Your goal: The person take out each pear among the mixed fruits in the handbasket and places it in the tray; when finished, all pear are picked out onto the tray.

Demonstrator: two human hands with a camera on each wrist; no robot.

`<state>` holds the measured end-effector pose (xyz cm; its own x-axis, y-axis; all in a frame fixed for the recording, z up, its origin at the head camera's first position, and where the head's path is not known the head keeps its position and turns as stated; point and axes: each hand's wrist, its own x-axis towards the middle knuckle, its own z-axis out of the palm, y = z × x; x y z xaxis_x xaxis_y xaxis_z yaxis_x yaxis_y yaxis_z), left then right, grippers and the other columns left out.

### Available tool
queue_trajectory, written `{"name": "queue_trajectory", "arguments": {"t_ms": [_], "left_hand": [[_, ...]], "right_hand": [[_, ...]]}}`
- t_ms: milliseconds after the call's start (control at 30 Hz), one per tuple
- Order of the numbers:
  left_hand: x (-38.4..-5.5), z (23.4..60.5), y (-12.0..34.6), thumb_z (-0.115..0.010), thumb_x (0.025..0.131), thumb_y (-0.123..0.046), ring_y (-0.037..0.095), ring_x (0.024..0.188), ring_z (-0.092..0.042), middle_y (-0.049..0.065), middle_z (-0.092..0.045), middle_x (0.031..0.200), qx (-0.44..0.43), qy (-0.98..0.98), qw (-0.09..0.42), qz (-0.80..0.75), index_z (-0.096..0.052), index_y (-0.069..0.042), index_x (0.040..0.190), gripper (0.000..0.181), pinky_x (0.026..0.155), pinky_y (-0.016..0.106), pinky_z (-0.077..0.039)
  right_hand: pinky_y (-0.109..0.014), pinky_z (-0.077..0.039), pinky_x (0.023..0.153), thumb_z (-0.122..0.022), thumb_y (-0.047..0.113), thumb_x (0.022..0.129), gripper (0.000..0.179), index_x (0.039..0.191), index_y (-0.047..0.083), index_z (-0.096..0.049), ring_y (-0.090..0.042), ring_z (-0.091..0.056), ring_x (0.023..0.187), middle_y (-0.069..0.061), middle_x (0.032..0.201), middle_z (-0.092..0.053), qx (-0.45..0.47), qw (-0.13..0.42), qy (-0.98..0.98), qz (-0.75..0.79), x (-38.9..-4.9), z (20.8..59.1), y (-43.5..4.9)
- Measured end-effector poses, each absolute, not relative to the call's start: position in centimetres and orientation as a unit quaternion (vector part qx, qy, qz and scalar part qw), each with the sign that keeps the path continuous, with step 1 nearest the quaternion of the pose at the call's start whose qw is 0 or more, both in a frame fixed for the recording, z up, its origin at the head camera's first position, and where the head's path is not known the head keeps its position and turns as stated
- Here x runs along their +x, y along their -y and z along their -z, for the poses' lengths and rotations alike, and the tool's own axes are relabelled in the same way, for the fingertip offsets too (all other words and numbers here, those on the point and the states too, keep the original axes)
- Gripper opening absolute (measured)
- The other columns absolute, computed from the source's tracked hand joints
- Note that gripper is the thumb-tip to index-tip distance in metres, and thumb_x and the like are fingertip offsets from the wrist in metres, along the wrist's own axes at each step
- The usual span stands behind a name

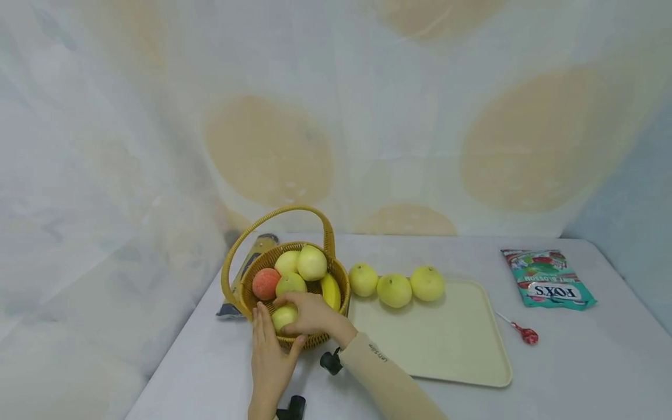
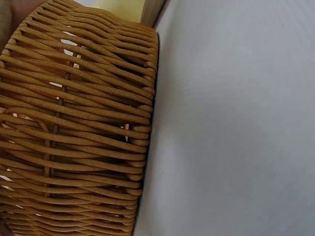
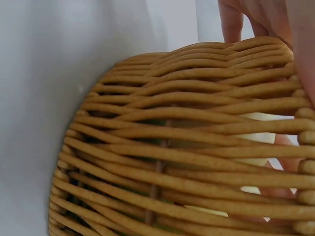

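Observation:
My right hand [image 1: 314, 315] reaches over the front of a wicker basket [image 1: 316, 342] and grips a pale yellow-green round fruit [image 1: 284, 318] inside it. Against the basket's front left rim lies my left hand [image 1: 270, 361], its fingers straight and its thumb spread towards the right hand. Behind the gripped fruit sit a reddish peach [image 1: 265, 284], a greener round fruit [image 1: 291, 283], two pale yellow-green fruits [image 1: 312, 263] and a banana [image 1: 330, 291]. Woven basket wall [image 2: 74, 132] fills much of the left wrist view; in the right wrist view the weave [image 3: 172, 147] hides most of the contents.
Right of the basket is a cream tray [image 1: 446, 344], with three yellow-green round fruits [image 1: 394, 290] along its back left edge. A red lollipop [image 1: 527, 335] and a green FOX'S candy bag [image 1: 548, 280] lie further right. A dark-and-yellow packet [image 1: 231, 310] lies partly behind the basket.

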<state>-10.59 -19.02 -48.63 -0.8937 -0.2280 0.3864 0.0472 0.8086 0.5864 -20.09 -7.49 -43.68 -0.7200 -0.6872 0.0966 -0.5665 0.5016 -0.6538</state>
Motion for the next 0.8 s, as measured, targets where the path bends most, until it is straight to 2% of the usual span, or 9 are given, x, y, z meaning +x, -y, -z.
{"name": "queue_trajectory", "arguments": {"t_ms": [200,333,533,800], "left_hand": [[-10.46,49.03,19.12,-0.072,0.081,-0.048,0.046,0.147,-0.013,0.03,-0.012,0.159,0.053,0.926,0.216,0.304,0.0,-0.003,0.155,0.113,0.11,0.064,-0.028],[-10.58,49.17,19.14,-0.072,0.081,-0.048,0.045,0.148,-0.012,0.029,-0.012,0.159,0.053,0.924,0.221,0.309,-0.001,-0.003,0.156,0.113,0.112,0.063,-0.026],[-10.65,49.01,19.09,-0.072,0.081,-0.048,0.044,0.148,-0.011,0.028,-0.011,0.16,0.058,0.924,0.215,0.311,0.0,-0.004,0.156,0.113,0.112,0.063,-0.025],[-10.71,48.72,19.05,-0.075,0.08,-0.044,0.044,0.149,-0.011,0.027,-0.01,0.16,0.056,0.922,0.219,0.314,-0.002,-0.005,0.156,0.113,0.112,0.063,-0.025]], "right_hand": [[-0.046,-0.042,0.104,-0.079,0.031,0.078,0.061,0.135,0.026,-0.056,-0.01,-0.058,0.117,0.013,0.134,-0.059,-0.377,0.102,-0.867,0.31,-20.15,44.1,7.48],[-0.038,-0.045,0.1,-0.08,0.027,0.077,0.062,0.135,0.026,-0.056,-0.009,-0.058,0.114,0.012,0.133,-0.06,-0.372,0.106,-0.865,0.319,-20.22,44.19,7.41],[-0.024,-0.046,0.091,-0.082,0.018,0.073,0.057,0.125,0.018,-0.061,-0.005,-0.055,0.107,0.006,0.126,-0.063,-0.371,0.104,-0.849,0.362,-20.38,44.18,7.29],[-0.028,-0.044,0.083,-0.078,0.02,0.07,0.055,0.123,0.022,-0.061,-0.019,-0.047,0.114,0.002,0.129,-0.056,-0.333,0.068,-0.844,0.414,-20.3,44.1,7.18]]}}
